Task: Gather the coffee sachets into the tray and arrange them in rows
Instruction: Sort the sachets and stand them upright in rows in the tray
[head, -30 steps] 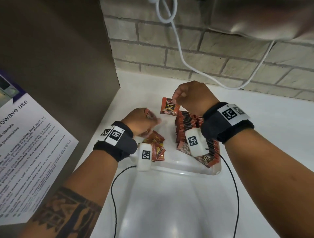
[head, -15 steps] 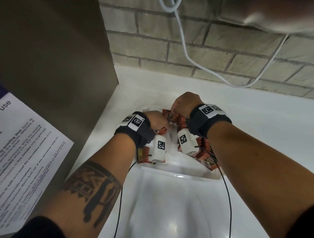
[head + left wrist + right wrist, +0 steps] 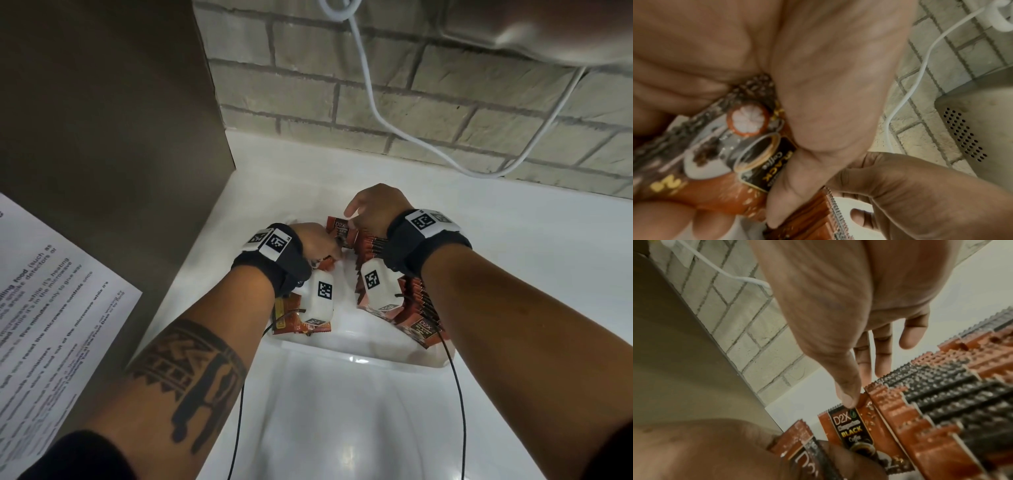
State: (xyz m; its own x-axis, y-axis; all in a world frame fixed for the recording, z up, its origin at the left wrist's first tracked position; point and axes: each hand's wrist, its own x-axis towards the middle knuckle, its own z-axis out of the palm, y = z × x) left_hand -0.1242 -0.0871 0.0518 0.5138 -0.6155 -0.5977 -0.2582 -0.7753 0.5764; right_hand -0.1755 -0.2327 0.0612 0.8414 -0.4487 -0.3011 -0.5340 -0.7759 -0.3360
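Your right hand [image 3: 373, 209] pinches a sachet [image 3: 339, 230] at the far end of the row [image 3: 416, 301] standing along the tray's [image 3: 359, 358] right side; your left hand [image 3: 317, 241] grips another sachet [image 3: 719, 155]. Nudging the row could topple it.

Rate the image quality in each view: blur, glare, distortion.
Head view: sharp, glare spots on the countertop, wall lines bowed. Left wrist view: left hand soft, the held sachet partly readable. Right wrist view: row of sachets blurred nearest the lens.
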